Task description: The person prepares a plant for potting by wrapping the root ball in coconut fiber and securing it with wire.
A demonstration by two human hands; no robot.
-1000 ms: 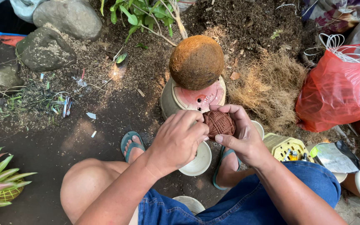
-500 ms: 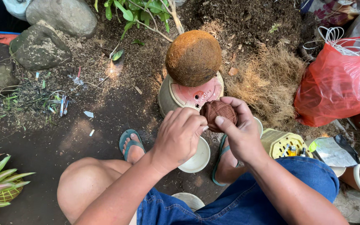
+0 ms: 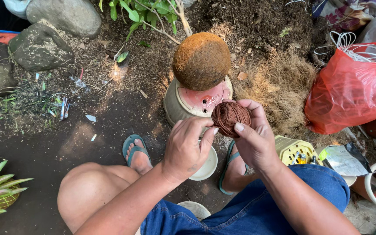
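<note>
A ball of brown twine (image 3: 230,118) sits just right of the frame's middle, clamped in the right hand (image 3: 252,139): the thumb presses on its lower front and the fingers curl round behind and over the top. The left hand (image 3: 188,148) comes in from the lower left with its fingers bent inward and the thumb tip touching the ball's left edge; whether it pinches a loose strand cannot be told.

Just behind the ball, in the upper middle, an upturned cream and pink pot (image 3: 188,102) stands on the dark soil, drain holes showing in its pink base. A round brown coconut-fibre ball (image 3: 201,60) rests on top of it. Below the hands a small white bowl (image 3: 206,167) lies on the ground between two feet in teal sandals (image 3: 133,146); what it holds is hidden.

At the lower right, beside the blue-jeaned knee, a yellow slotted basket (image 3: 290,148) holds small mixed items too small to make out. At the right edge a white bucket (image 3: 373,191) holds tools, with an orange handle showing. A red plastic bag (image 3: 349,93) bulges at the upper right, white wire loops at its mouth. A heap of loose coconut fibre (image 3: 279,87) lies between it and the pot. Grey rocks (image 3: 40,48) sit at the upper left.
</note>
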